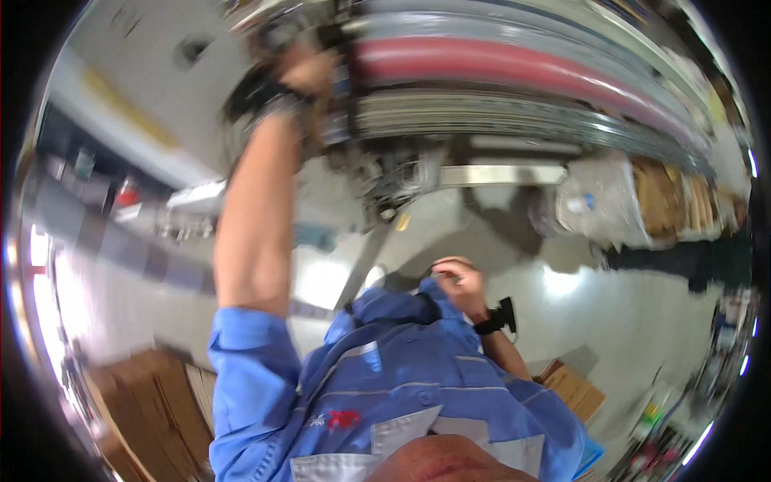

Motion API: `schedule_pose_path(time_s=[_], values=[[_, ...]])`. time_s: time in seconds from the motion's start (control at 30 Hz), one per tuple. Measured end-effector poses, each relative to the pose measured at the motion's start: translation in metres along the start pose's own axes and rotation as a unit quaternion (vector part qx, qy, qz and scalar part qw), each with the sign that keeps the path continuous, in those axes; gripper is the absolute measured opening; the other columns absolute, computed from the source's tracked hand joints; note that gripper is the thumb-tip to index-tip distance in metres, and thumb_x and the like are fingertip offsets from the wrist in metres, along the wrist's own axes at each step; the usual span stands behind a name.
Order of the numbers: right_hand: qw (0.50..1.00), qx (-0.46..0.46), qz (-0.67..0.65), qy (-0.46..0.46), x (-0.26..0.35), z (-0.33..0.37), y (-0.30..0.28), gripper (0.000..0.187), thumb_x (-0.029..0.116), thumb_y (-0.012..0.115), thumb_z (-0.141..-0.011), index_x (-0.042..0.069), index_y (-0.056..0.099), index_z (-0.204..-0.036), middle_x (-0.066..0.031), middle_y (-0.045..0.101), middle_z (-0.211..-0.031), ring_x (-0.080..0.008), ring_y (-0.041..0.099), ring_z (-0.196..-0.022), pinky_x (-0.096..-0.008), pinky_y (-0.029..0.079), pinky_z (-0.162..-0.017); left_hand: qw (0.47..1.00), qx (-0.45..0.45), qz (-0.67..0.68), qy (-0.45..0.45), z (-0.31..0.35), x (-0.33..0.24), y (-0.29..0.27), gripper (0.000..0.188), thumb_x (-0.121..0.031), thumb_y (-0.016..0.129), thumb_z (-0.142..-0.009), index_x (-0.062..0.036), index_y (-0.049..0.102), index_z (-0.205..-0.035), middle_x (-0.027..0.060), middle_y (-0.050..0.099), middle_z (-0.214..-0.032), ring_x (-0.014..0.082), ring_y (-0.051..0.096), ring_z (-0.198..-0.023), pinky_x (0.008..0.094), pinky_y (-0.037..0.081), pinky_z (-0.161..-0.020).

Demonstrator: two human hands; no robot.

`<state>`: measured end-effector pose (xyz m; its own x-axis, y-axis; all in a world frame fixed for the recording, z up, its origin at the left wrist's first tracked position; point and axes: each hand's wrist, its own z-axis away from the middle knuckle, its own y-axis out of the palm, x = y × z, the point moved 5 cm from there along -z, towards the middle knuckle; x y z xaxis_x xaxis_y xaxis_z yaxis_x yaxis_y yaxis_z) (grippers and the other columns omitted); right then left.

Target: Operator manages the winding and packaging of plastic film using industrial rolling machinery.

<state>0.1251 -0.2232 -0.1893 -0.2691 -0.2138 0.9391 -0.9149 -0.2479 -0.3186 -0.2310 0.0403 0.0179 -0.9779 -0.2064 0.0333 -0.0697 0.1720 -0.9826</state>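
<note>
My left arm reaches up and forward to the left end of a machine with long rollers. My left hand (309, 71), smeared by motion, is at the machine's end fittings (341, 96); its fingers cannot be made out. A red roller (514, 63) runs rightward from there, with a ribbed metal bar (482, 116) beneath it. Close to my waist, my right hand (460, 283) has its fingers curled inward. Whatever it may hold is hidden. Black bands with devices are on both wrists.
A grey-white panel (136, 104) stands left of the machine. Clear plastic wrap (598, 201) and brown cardboard lie under its right part. A person in dark clothing (683, 261) is at the far right. Cardboard boxes (144, 402) stand behind on the left, another box (574, 392) on the right.
</note>
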Motion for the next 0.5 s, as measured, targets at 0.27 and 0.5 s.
schedule_pose_path(time_s=[0.27,0.5], values=[[0.926,-0.077,-0.364,0.066,-0.031,-0.036,-0.159,0.069,0.015,0.067,-0.094,0.004,0.029,-0.15,-0.0079,0.045,-0.141,-0.0205,0.055,-0.118,-0.0364,0.051,-0.093,0.721,0.038,0.673,0.163,0.15,-0.262,-0.056,0.026,-0.025,0.052,-0.103,-0.0048,0.063,-0.092,-0.0032,0.056,-0.072,0.004,0.048,-0.062,0.0215,0.035,-0.053],[0.893,-0.237,-0.38,-0.042,-0.042,-0.012,-0.45,0.098,0.013,0.086,-0.072,0.004,0.028,-0.151,-0.0081,0.044,-0.141,-0.0205,0.052,-0.12,-0.0328,0.048,-0.096,0.455,0.369,0.795,0.16,0.209,-0.622,0.013,0.022,-0.02,0.054,-0.102,-0.0016,0.064,-0.093,0.0038,0.066,-0.079,0.0089,0.055,-0.057,0.0233,0.044,-0.048]])
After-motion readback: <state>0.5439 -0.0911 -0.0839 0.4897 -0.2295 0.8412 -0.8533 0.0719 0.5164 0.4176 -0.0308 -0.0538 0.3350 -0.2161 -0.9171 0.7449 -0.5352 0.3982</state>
